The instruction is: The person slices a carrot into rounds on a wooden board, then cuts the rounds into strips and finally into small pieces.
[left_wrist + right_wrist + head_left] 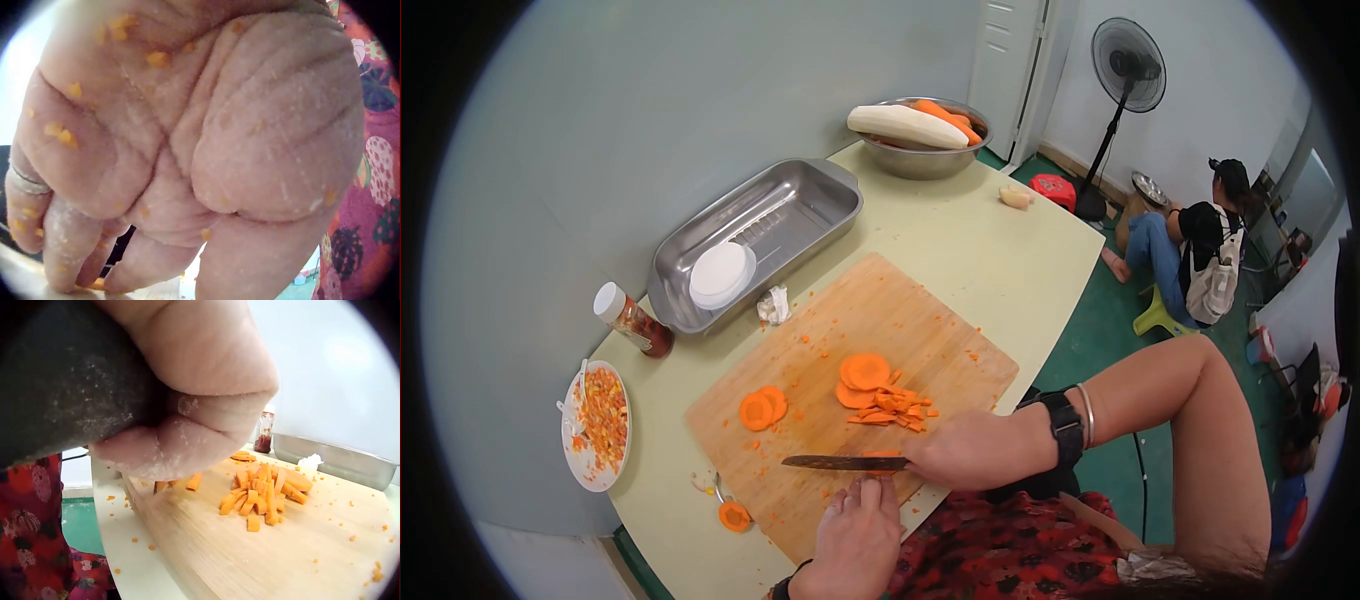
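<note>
My right hand (960, 450) grips the black handle (69, 394) of a knife (835, 463), its blade pointing left across the wooden cutting board (930, 320). Below the blade, bent fingertips of my left hand (857, 545) hold a carrot piece (94, 284) down on the board, mostly hidden by the fingers and knife. Small carrot bits cling to the left palm. Beyond the knife lies a heap of cut carrot strips (895, 408), with round carrot slices (865, 372) against it. More slices (760, 408) lie on the board's left side.
A steel tray (800, 215) with a white lid (722, 272) stands behind the board. A jar (635, 320) and a plate of diced food (572, 465) are at left. A bowl (920, 160) holds carrots and a long white root. A person (1200, 240) sits beyond the table.
</note>
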`<action>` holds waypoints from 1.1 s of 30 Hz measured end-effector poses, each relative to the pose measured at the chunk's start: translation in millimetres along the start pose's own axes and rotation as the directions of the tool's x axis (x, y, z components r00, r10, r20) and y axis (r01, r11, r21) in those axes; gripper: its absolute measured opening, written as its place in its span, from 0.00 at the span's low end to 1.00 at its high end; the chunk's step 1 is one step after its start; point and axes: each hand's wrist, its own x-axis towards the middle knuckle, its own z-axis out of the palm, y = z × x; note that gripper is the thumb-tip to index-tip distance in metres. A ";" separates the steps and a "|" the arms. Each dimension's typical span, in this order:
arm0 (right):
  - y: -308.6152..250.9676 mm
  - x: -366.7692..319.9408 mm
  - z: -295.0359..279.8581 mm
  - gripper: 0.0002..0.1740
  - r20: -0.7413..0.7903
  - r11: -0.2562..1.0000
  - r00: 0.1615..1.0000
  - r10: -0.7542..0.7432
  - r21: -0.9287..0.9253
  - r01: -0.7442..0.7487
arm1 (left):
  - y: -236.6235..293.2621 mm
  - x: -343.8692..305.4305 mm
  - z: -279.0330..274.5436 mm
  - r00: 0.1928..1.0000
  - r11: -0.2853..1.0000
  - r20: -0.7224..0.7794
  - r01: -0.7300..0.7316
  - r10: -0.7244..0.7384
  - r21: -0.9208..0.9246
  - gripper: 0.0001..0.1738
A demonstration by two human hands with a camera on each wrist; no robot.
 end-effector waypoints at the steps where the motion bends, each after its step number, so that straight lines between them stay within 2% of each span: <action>1: 0.6 4.0 1.6 0.09 0.009 0.999 1.000 -0.015 0.029 0.015 | 0.1 -0.2 0.4 1.000 1.000 -0.009 0.002 -0.002 -0.002 0.19; 2: 1.1 8.6 4.1 0.09 0.015 0.998 0.999 -0.031 0.059 0.030 | 0.2 -0.7 0.6 1.000 1.000 -0.016 0.001 -0.001 -0.001 0.18; 5: 6.8 27.4 15.0 0.12 -0.104 0.989 0.987 -0.122 0.074 0.130 | -1.8 0.8 -3.1 0.999 0.999 -0.013 -0.047 0.047 -0.015 0.20; 6: 7.1 33.8 15.3 0.14 -0.064 0.994 0.995 -0.081 0.061 0.085 | -1.0 1.3 -5.4 0.999 0.998 0.000 -0.046 0.046 -0.033 0.20; 9: 7.8 31.9 4.9 0.13 -0.114 0.987 0.993 -0.003 0.157 0.021 | 0.2 2.7 -11.0 0.999 0.998 0.025 -0.028 0.029 -0.059 0.23; 11: 30.9 35.9 14.4 0.16 -0.275 0.963 0.961 -0.024 0.253 0.096 | 0.5 3.9 -6.8 0.999 0.998 0.040 -0.009 0.012 -0.059 0.26; 12: 31.5 35.1 6.7 0.18 -0.349 0.944 0.937 -0.027 0.299 0.139 | 1.5 3.3 -10.0 0.999 0.998 0.040 0.001 0.001 -0.058 0.31; 13: 32.9 30.5 -0.6 0.19 -0.277 0.872 0.957 0.081 0.485 0.066 | -0.1 3.0 -11.0 1.000 0.997 0.010 -0.011 0.012 -0.075 0.33; 15: 32.7 17.7 -16.8 0.23 -0.053 0.615 0.968 0.245 0.780 -0.113 | -6.0 0.5 -10.9 0.999 0.992 -0.044 -0.031 0.026 -0.123 0.36; 18: 40.2 10.6 -14.7 0.24 -0.052 0.467 0.969 0.241 0.882 -0.069 | -28.8 7.2 -10.8 0.987 0.964 0.101 0.142 -0.122 -0.223 0.39; 19: 43.3 9.9 -14.1 0.24 -0.051 0.425 0.972 0.231 0.904 -0.053 | -36.9 8.0 -5.4 0.984 0.914 0.038 0.175 -0.172 -0.366 0.38; 21: 47.5 9.1 -7.7 0.23 -0.015 0.324 0.971 0.240 0.944 -0.066 | -49.0 10.4 3.1 0.953 0.759 -0.079 0.181 -0.292 -0.625 0.36; 23: 48.8 11.3 1.1 0.23 0.036 0.191 0.971 0.237 0.978 -0.083 | -36.6 22.8 -2.6 0.847 0.316 0.011 0.210 -0.531 -0.925 0.35; 24: 46.6 12.0 4.1 0.22 0.035 0.135 0.975 0.221 0.989 -0.066 | -29.2 30.8 -6.0 0.783 0.056 0.097 0.166 -0.614 -0.985 0.35; 25: 43.6 12.2 4.9 0.22 0.057 0.096 0.975 0.215 0.992 -0.079 | -23.0 39.7 -9.9 0.786 -0.159 0.146 0.061 -0.600 -0.985 0.34; 27: 37.5 13.3 7.3 0.21 0.104 0.018 0.974 0.202 0.994 -0.110 | -15.6 56.1 -15.0 0.809 -0.549 0.215 -0.152 -0.547 -0.822 0.35; 28: 35.7 14.6 10.6 0.22 0.101 -0.028 0.980 0.171 0.995 -0.097 | -16.2 60.4 -14.2 0.825 -0.588 0.209 -0.174 -0.525 -0.790 0.36; 31: 40.8 16.4 22.1 0.21 0.081 0.004 0.995 0.063 0.997 -0.081 | -19.7 71.3 -1.9 0.855 -0.678 0.195 -0.221 -0.481 -0.702 0.37; 33: 45.8 16.1 23.4 0.20 0.068 0.060 0.995 0.072 0.996 -0.072 | -21.4 73.9 5.3 0.851 -0.693 0.195 -0.241 -0.488 -0.680 0.38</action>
